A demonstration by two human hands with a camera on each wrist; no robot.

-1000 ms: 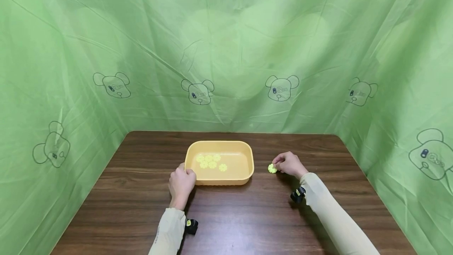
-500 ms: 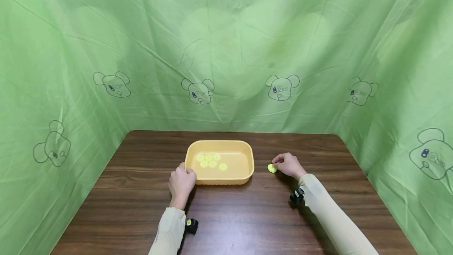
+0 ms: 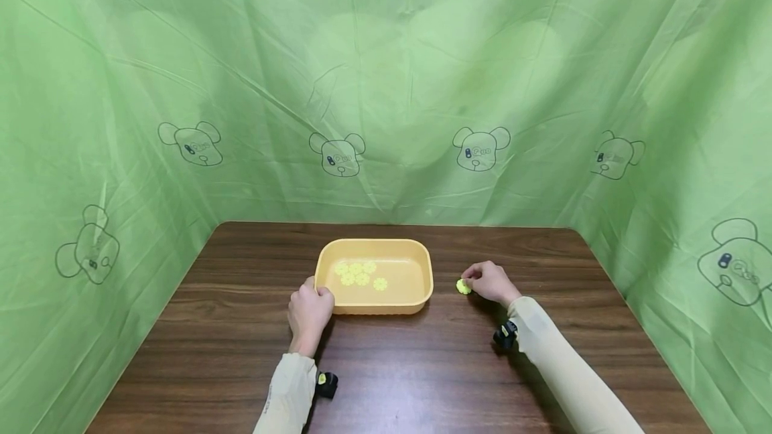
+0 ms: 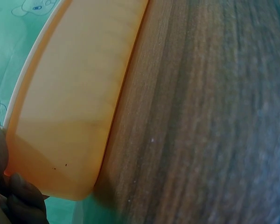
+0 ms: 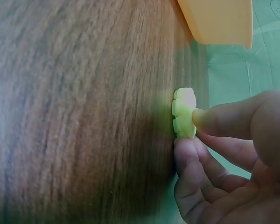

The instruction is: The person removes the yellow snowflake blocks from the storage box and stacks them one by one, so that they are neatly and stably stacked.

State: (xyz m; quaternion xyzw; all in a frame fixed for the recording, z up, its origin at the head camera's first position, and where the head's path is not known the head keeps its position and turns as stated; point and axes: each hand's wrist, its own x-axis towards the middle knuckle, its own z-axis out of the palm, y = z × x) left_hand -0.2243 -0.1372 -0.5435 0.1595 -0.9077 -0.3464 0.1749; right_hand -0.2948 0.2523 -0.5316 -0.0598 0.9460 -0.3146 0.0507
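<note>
A shallow yellow-orange tray (image 3: 376, 309) stood upright on the dark wood-grain tabletop (image 3: 398, 360), its long sides running left to right in front of the person. From where I stood I could make out six yellow-green flower pieces inside it: a cluster of five (image 3: 356, 270) lay close together toward the far left of the floor, while a sixth flower (image 3: 380, 284) sat apart from them, nearer the middle and closer to the front wall. The right part of the tray's floor showed as bare, smooth plastic. The person's left hand (image 3: 310, 313) gripped the near left corner, thumb over the rim and fingers curled against the outside; the left wrist view showed two tiny dark specks on the outer wall by that corner. Well clear of the tray's right end, the right hand (image 3: 491, 282) pinched another flower piece (image 3: 462, 287), the thumb on its face and a fingertip against its scalloped edge. That piece was outside the tray, down at the tabletop, though I couldn't tell whether it was resting there or raised slightly. Both forearms wore pale sleeves (image 3: 283, 390), each with a small black device (image 3: 327, 386) at the wrist, and green cloth (image 3: 398, 86) printed with bear heads hung behind and to both sides.
</note>
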